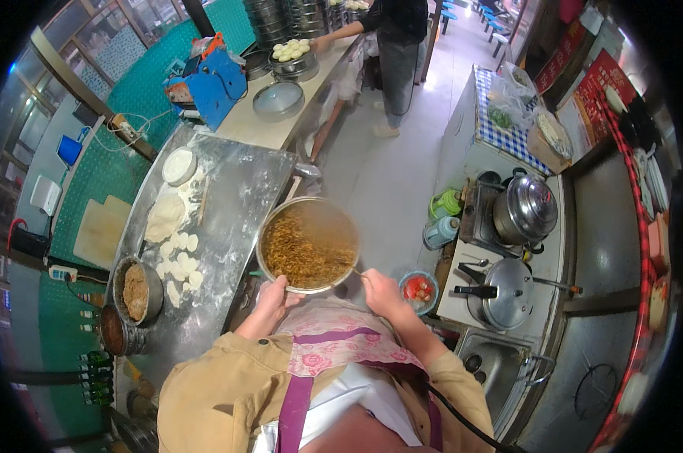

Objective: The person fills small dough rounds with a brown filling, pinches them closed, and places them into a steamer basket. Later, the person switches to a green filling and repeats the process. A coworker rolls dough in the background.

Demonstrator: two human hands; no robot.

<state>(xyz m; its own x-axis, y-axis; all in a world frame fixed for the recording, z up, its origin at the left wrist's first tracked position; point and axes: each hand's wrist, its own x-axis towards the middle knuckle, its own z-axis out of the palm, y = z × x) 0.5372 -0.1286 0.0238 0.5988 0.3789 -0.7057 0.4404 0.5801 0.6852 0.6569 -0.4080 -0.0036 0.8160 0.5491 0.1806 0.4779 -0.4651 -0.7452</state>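
Note:
A large round metal basin (pixel 309 291) of brown chopped filling (pixel 299 249) is in front of my body, beside the metal worktable. Steam or haze blurs its upper right part. My left hand (pixel 274 301) grips the near rim, thumb over the edge. At the right rim my right hand (pixel 382 290) is closed around the handle of a utensil (pixel 357 272), whose far end goes into the filling. What kind of utensil it is cannot be told.
Left stands a floured metal worktable (pixel 233 187) with dough (pixel 166 218), several flattened dough rounds (pixel 184 263), a rolling pin (pixel 204 202) and a bowl of filling (pixel 134 291). Right are a pressure cooker (pixel 505 294), a lidded pot (pixel 525 209) and a sink (pixel 494 362). Another person (pixel 398 56) stands ahead beside buns (pixel 290 50).

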